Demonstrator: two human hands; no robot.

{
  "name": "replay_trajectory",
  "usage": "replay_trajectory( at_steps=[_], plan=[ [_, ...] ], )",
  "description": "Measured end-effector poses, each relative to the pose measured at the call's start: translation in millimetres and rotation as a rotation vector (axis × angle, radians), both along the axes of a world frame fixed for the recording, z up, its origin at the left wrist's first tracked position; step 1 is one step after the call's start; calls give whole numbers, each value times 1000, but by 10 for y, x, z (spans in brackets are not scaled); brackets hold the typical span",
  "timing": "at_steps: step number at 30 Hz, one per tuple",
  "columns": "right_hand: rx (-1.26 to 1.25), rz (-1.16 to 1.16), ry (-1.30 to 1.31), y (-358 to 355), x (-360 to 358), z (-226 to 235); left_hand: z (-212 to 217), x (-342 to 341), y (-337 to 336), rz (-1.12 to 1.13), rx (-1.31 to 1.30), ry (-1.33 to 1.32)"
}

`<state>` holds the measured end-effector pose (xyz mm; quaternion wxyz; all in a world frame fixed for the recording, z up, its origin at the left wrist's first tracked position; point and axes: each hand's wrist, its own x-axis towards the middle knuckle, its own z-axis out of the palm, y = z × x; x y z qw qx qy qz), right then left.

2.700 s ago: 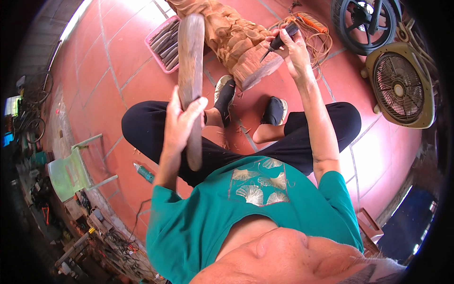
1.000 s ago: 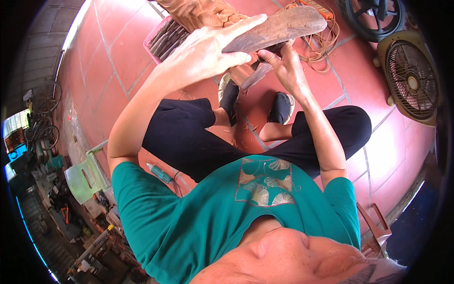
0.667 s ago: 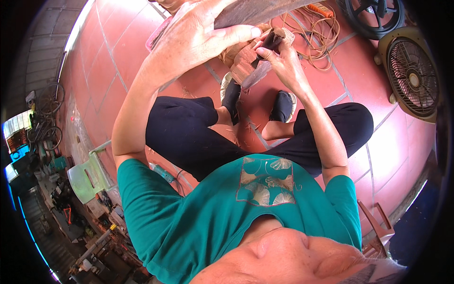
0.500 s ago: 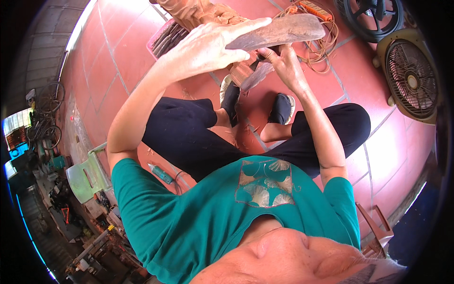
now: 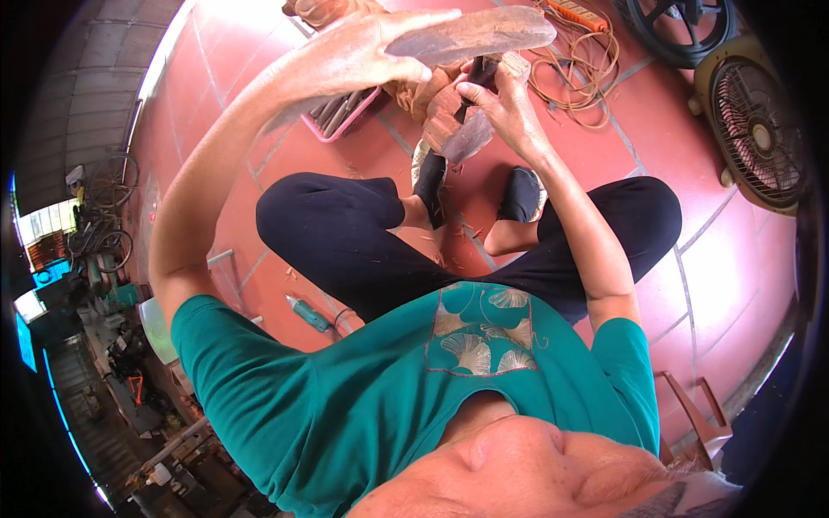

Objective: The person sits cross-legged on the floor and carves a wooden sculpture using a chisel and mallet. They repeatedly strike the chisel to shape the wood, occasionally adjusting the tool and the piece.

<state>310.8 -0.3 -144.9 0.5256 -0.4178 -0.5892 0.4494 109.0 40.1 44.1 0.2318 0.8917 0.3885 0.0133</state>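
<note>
My left hand (image 5: 358,56) is closed round one end of a worn wooden mallet (image 5: 488,34), a long flattish billet, with the index finger stretched along its upper side. Below it, my right hand (image 5: 514,108) grips a chisel (image 5: 467,97), whose dark shaft shows beside the thumb; part of it is hidden by the fingers. The chisel stands against a reddish-brown wood carving (image 5: 439,129), which lies just beyond my feet. A paler cut face (image 5: 469,138) shows at the carving's near end. The mallet is held above the right hand, apart from it.
A pink basket (image 5: 337,129) of narrow tools sits left of the carving. An orange power strip (image 5: 577,15) with coiled cord (image 5: 583,86), a black wheel (image 5: 682,34) and a fan (image 5: 751,129) are at right. A green power tool (image 5: 308,315) lies by my left thigh.
My left hand and the mallet have moved left and up, away from the right hand. The right hand keeps its hold on the chisel. The view has shifted slightly.
</note>
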Motion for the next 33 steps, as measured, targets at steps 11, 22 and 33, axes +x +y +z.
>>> replay_trajectory(
  at_steps=[11,22,33],
  plan=[
    [113,-96,-168,23,18,-17,-54,95,-102,47,158,-1],
    [108,-100,-110,90,-11,-122,251,283,-158,296,-57,-54],
    [-386,57,282,236,134,-212,-54,55,45,170,-42,-215]
  ],
)
